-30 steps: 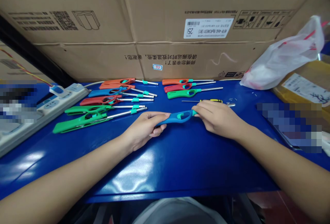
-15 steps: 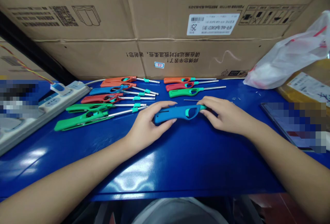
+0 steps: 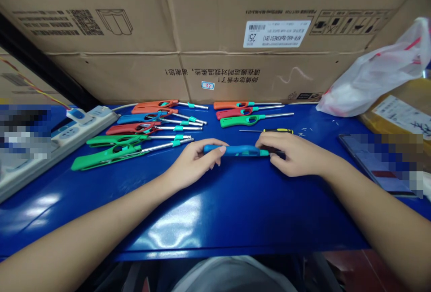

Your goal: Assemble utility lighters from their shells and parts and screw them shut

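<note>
A blue gas lighter (image 3: 241, 150) with a green collar lies level between my hands, its narrow edge turned upward. My left hand (image 3: 192, 163) is closed round the handle's rear end, thumb on top. At the front, my right hand (image 3: 296, 154) curls its fingers about the green collar and the tube behind it; most of the tube is hidden in the palm. Just beyond the right hand lies a screwdriver (image 3: 269, 130) with a yellow and black handle. Several small pins or screws (image 3: 301, 133) are scattered beside it.
Several long lighters in orange, blue, red and green, such as a green lighter (image 3: 107, 157), lie at the left. Three closed lighters, one a green lighter (image 3: 239, 121), lie at the back. A power strip (image 3: 72, 132), phone (image 3: 373, 162), plastic bag (image 3: 367, 81) and cardboard wall (image 3: 134, 72) border the table.
The blue lighter has rolled so its edge faces up, and its trigger loop no longer shows. My right hand has shifted slightly right and down, uncovering the screwdriver's handle.
</note>
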Tool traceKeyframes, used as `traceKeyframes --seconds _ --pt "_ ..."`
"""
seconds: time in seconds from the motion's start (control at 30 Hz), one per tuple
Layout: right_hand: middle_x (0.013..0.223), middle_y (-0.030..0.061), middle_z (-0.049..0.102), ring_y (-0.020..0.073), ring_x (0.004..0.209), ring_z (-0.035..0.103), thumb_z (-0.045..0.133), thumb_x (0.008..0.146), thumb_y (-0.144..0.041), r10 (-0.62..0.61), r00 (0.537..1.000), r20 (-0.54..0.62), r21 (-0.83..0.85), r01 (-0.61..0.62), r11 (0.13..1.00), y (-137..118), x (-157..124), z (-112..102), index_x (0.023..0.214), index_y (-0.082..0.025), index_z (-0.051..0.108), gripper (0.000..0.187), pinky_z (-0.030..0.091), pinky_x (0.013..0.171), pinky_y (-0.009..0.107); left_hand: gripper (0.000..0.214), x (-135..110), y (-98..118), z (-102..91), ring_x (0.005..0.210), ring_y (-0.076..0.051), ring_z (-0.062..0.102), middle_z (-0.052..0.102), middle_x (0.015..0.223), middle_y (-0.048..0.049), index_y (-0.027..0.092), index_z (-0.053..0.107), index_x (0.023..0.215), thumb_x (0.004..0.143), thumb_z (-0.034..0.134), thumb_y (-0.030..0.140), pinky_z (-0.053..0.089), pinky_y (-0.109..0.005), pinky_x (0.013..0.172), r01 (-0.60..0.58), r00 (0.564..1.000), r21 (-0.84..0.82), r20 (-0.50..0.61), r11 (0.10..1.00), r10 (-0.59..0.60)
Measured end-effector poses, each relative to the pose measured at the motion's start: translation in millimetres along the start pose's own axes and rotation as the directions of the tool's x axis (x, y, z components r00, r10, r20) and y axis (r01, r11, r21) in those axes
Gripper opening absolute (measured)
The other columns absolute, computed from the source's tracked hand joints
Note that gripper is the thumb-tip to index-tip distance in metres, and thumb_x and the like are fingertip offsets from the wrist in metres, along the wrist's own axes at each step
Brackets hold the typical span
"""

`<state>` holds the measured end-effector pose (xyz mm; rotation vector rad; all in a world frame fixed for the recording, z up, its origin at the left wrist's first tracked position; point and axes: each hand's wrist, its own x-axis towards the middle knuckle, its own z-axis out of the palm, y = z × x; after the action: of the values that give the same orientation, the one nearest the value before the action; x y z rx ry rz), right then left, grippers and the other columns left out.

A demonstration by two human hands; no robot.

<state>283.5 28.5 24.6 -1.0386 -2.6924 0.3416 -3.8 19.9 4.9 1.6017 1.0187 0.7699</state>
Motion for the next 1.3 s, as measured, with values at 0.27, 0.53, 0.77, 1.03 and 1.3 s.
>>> traceKeyframes --seconds 0.27,0.53,0.77,1.03,1.3 --pt "0.126 0.0214 0.063 0.0409 0.114 0.056 0.056 0.089 -0.024 0.332 0.869 -0.366 -0.319 -0.452 0.833 20 4 16 0.118 -0.012 0.068 0.033 0.048 0.087 0.056 0.043 -2 -7 -1.5 0.095 -0.02 0.069 0.073 0.108 -0.007 0.022 0.071 0.13 0.088 0.072 0.032 0.054 -0.033 0.087 -0.268 0.961 0.296 0.148 0.917 0.233" --pt "0.107 0.0156 0.069 0.037 0.106 0.057 0.057 0.087 -0.021 0.332 0.88 -0.34 -0.319 -0.44 0.839 46 -3 19 0.097 -0.021 0.068 0.015 0.048 0.078 0.049 0.046 0 -12 -2.9 0.113 -0.021 0.064 0.069 0.123 -0.008 0.023 0.062 0.138 0.092 0.065 0.022 0.052 -0.037 0.102 -0.477 0.877 0.446 0.289 0.757 0.383" --pt "0.112 0.014 0.072 0.0322 0.103 0.066 0.052 0.095 -0.026 0.308 0.816 -0.489 -0.101 -0.403 0.909 35 4 9 0.109 -0.022 0.061 0.017 0.051 0.086 0.048 0.044 -1 -7 -4.9 0.111 -0.025 0.064 0.069 0.123 -0.0096 0.021 0.065 0.135 0.091 0.065 0.028 0.052 -0.041 0.103 -0.451 0.891 0.572 0.241 0.686 0.385" --pt "0.083 0.0038 0.069 0.0163 0.058 0.056 0.075 0.079 -0.038 0.623 0.364 -0.692 0.557 -0.28 0.782 42 7 -13 0.096 -0.022 0.073 0.024 0.048 0.054 0.033 0.035 3 -12 -9.5 0.097 -0.022 0.069 0.071 0.11 -0.0086 0.018 0.074 0.119 0.09 0.071 0.038 0.057 -0.035 0.088 -0.351 0.935 0.546 0.166 0.76 0.313" --pt "0.063 -0.0016 0.052 0.0169 0.062 0.049 0.063 0.087 -0.042 0.474 0.18 -0.862 0.381 -0.385 0.84 53 1 -25 0.069 -0.024 0.055 0.027 0.044 0.064 0.036 0.035 3 -14 -5.1 0.1 -0.024 0.065 0.068 0.108 -0.0095 0.019 0.072 0.123 0.094 0.069 0.037 0.055 -0.04 0.093 -0.429 0.902 0.593 0.238 0.681 0.36"
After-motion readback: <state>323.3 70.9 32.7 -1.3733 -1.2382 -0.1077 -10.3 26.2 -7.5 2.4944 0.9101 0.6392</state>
